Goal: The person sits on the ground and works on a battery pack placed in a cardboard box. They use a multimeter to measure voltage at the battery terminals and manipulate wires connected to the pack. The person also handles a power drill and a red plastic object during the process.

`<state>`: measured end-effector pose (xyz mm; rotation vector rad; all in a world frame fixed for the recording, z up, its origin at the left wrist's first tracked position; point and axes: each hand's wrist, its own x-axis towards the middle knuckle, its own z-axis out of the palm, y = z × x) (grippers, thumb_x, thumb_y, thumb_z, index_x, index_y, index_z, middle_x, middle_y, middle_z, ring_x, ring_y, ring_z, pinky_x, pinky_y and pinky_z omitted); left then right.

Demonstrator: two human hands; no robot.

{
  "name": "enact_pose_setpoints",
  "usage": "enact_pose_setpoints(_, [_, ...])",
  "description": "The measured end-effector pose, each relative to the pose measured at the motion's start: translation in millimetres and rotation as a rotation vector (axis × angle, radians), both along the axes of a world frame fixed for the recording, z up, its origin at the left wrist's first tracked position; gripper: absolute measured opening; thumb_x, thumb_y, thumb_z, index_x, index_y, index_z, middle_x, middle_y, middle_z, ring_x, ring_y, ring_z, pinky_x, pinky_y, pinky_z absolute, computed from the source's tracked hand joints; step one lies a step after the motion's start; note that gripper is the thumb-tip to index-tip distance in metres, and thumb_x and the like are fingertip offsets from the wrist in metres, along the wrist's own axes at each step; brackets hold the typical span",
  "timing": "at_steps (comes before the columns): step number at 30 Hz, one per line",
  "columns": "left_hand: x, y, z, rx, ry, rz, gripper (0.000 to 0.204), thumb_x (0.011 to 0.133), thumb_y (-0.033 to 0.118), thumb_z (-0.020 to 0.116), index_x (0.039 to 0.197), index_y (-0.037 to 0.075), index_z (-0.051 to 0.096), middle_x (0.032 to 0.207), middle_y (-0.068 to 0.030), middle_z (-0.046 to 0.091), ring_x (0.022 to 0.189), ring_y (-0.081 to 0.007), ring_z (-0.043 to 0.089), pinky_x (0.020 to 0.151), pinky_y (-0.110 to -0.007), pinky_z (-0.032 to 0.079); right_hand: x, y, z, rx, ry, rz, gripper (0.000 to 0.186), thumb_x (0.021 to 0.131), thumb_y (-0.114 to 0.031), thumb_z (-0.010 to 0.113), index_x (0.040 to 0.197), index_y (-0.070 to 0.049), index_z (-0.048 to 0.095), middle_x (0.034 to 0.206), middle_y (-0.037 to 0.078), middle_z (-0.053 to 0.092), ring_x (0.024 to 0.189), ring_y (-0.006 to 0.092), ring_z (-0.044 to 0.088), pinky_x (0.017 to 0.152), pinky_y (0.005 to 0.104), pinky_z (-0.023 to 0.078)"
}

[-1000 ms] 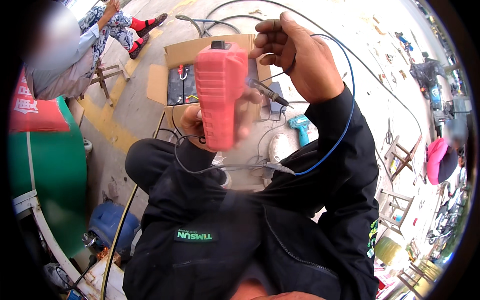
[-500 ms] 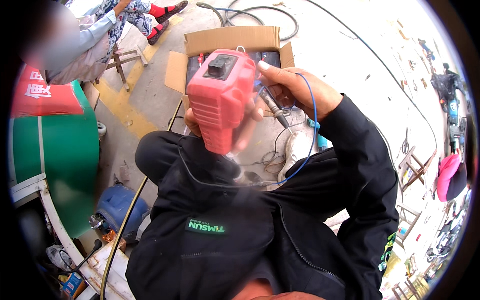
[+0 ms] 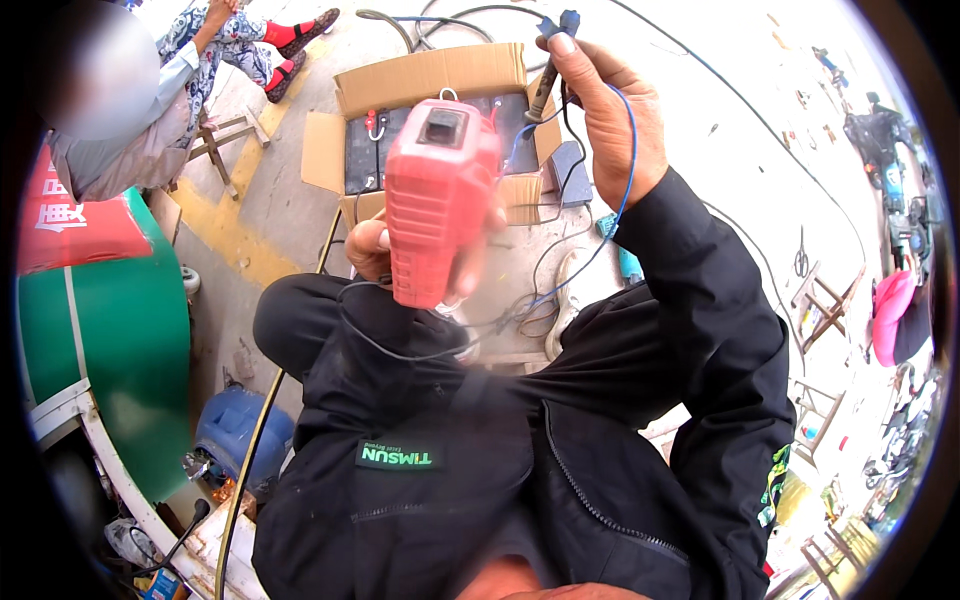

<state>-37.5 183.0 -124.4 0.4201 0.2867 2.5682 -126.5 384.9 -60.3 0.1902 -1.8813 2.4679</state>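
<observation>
My left hand [image 3: 371,247] is wrapped round a chunky red handheld device [image 3: 428,215], which has ribbed sides, a dark square fitting near its top and a metal hook. The device looks slightly blurred, and its other face is hidden from this view. Up to the right, my right hand [image 3: 622,125] pinches a dark cable clip [image 3: 569,22] with a blue forked top. A blue wire [image 3: 634,150] loops down past my wrist. Just beyond the device stands an open cardboard box [image 3: 440,72] holding dark battery-like blocks [image 3: 365,160] with red fittings.
A small grey-blue block [image 3: 570,172] sits beside the box. Thin cables tangle between my legs. A seated person [image 3: 130,110] is at upper left, by a wooden stool [image 3: 228,148]. Left lie a green cylinder [image 3: 110,340] and a blue jug [image 3: 243,430]; tools [image 3: 905,210] line the far right.
My right hand has moved up and away from the red device, lifting the clip and blue wire above the box's right side. The device remains in my left hand, and the view has shifted slightly.
</observation>
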Motion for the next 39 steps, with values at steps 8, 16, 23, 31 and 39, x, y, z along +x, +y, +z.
enact_pose_setpoints(8, [-22.1, -20.7, 9.3, -0.190, 0.084, 0.063, 0.079, 0.081, 0.039, 0.065, 0.134, -0.014, 0.038, 0.126, -0.0290, 0.046, 0.075, -0.0269, 0.064, 0.047, -0.031, 0.058, 5.8, 59.2, 30.5, -0.073, 0.082, 0.019, 0.031, 0.100, -0.029, 0.058, 0.120, -0.006, 0.064, 0.080, 0.001, 0.065, 0.082, 0.0084, 0.058, 0.082, 0.0243, 0.043])
enact_pose_setpoints(16, [-21.0, 3.6, 13.6, -0.217, 0.050, 0.110, 0.079, 0.078, 0.033, 0.065, 0.132, -0.017, 0.038, 0.125, -0.0303, 0.048, 0.075, -0.0281, 0.063, 0.046, -0.033, 0.059, 11.8, 76.0, 32.4, 0.092, 0.242, 0.181, 0.030, 0.102, -0.023, 0.051, 0.127, -0.006, 0.057, 0.096, 0.014, 0.072, 0.108, 0.0225, 0.065, 0.106, 0.0405, 0.036])
enact_pose_setpoints(23, [-29.9, -4.1, 19.9, -0.143, 0.093, 0.154, 0.083, 0.081, 0.036, 0.066, 0.141, -0.012, 0.032, 0.136, -0.0258, 0.045, 0.083, -0.0247, 0.062, 0.052, -0.031, 0.056, 27.1, 91.2, 38.3, 0.110, 0.220, 0.738, 0.031, 0.093, -0.013, 0.065, 0.120, 0.000, 0.057, 0.116, 0.018, 0.066, 0.110, 0.0272, 0.065, 0.101, 0.0404, 0.046])
enact_pose_setpoints(31, [-32.4, -9.9, 47.2, -0.278, 0.221, 0.095, 0.084, 0.082, 0.036, 0.064, 0.141, -0.014, 0.030, 0.137, -0.0309, 0.042, 0.084, -0.0282, 0.063, 0.053, -0.031, 0.058, 36.3, 92.9, 50.4, 0.430, 0.036, 0.919, 0.032, 0.103, -0.016, 0.051, 0.130, 0.000, 0.057, 0.117, 0.009, 0.066, 0.103, 0.0165, 0.063, 0.094, 0.0314, 0.048])
enact_pose_setpoints(39, [-13.9, -25.4, 25.3, -0.428, 0.164, 0.030, 0.081, 0.082, 0.036, 0.060, 0.141, -0.012, 0.032, 0.104, -0.0388, 0.058, 0.088, -0.0348, 0.068, 0.065, -0.035, 0.061, 38.3, 82.5, 63.3, 0.413, 0.110, 0.413, 0.043, 0.105, -0.038, 0.042, 0.123, -0.004, 0.060, 0.091, 0.007, 0.068, 0.081, 0.0130, 0.067, 0.066, 0.0235, 0.053])
